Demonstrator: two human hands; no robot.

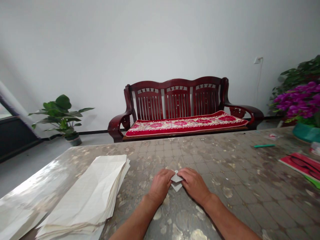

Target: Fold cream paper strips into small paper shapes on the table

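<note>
A small folded piece of white paper (pixel 177 181) lies on the patterned table (pixel 225 173) between my two hands. My left hand (pixel 161 185) presses on its left side with the fingers curled down over it. My right hand (pixel 193 183) holds its right side, fingers bent and pinched on the paper's edge. Both forearms reach in from the lower edge of the view. Most of the paper is hidden under the fingers.
A tall stack of white paper sheets (pixel 92 196) lies to the left. At the right are a green pen (pixel 264 145), a red booklet (pixel 302 165) and a pot of purple flowers (pixel 303 110). A wooden bench (pixel 180 110) and a potted plant (pixel 62 116) stand behind the table.
</note>
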